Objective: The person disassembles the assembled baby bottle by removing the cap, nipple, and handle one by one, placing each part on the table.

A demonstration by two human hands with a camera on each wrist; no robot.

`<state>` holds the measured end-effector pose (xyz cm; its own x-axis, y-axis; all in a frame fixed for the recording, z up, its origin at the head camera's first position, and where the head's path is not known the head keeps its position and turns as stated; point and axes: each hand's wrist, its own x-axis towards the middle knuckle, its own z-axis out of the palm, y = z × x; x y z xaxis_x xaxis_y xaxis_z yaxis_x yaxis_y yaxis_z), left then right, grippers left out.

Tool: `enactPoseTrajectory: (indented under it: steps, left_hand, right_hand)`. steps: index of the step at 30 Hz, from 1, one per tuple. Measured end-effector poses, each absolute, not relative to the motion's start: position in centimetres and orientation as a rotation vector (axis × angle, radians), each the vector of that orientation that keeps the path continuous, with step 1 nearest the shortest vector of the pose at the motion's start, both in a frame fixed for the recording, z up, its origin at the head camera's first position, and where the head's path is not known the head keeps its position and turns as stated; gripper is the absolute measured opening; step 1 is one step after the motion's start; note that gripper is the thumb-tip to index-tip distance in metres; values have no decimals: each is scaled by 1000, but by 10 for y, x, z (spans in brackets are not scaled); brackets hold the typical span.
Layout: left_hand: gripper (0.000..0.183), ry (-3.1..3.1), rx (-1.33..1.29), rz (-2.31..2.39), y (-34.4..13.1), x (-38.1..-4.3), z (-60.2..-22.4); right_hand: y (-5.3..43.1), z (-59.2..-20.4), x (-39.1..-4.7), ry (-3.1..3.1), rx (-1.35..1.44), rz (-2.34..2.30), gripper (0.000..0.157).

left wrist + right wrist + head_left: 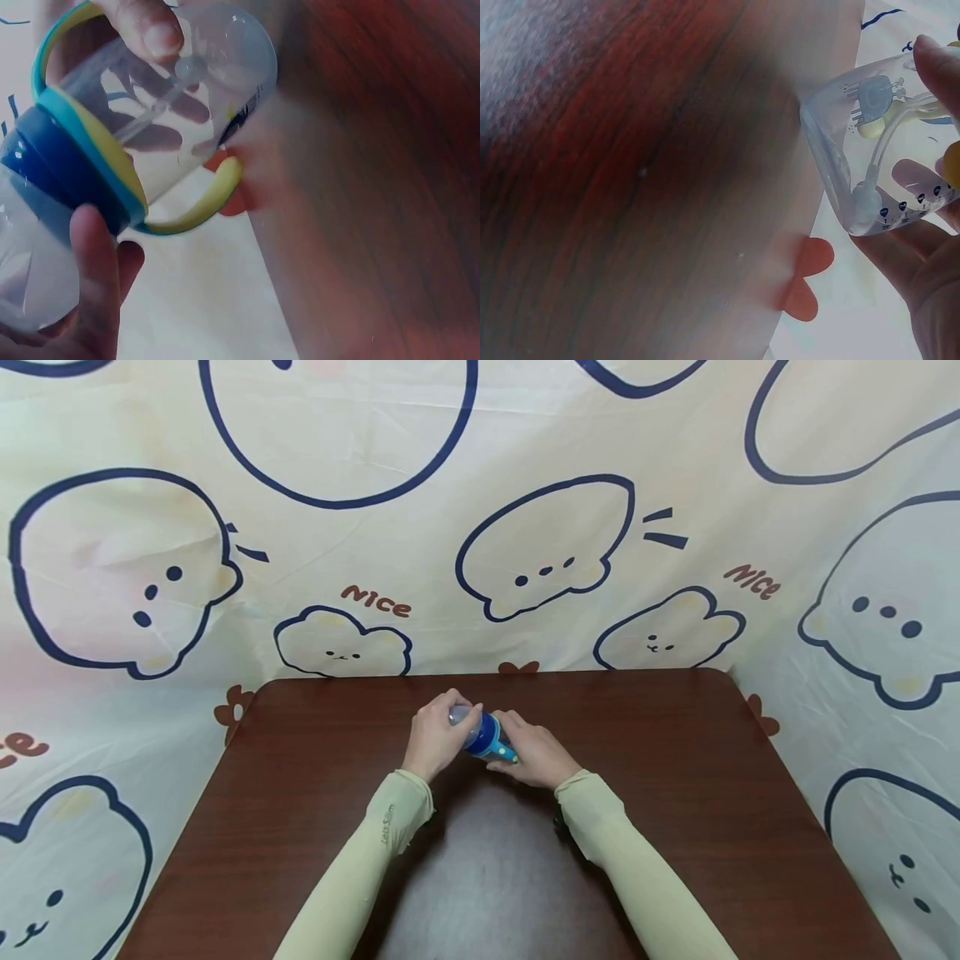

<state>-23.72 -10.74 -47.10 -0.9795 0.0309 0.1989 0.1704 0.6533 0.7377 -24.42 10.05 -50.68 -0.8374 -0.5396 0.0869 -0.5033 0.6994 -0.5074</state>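
A straw sippy cup (486, 735) with a blue collar and two yellow-and-turquoise handles is held tilted between both hands, over the far part of the table. My left hand (438, 737) grips its clear domed cover (34, 262), the thumb lying against the blue collar (71, 169). The clear body is held by my right hand (538, 753), whose fingers show through the wall in the left wrist view. Inside the body runs a straw (877, 154) ending in a round weight (866, 201). Printed marks line the body's side in the right wrist view.
The dark brown wooden table (315, 827) has rounded far corners. A pale cloth (420, 543) printed with cartoon outlines hangs behind it and along both sides. Light green sleeves (341, 881) cover both arms.
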Motion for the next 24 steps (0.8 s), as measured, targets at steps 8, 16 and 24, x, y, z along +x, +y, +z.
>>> enactPoseTrajectory:
  steps: [8,16,24]
  left_hand:
    - [39,-2877,-346,-1315,-125,-234,-463]
    - [51,-2924,-568,-1396,-139,-233,-460]
    - [54,-2891,-641,-1380,-139,-233,-458]
  right_hand:
    - [100,-508,-245,2834,-869,-816,79]
    - [101,-508,-245,2832,-858,-816,80]
    - [101,-507,-244,2829,-827,-806,80]
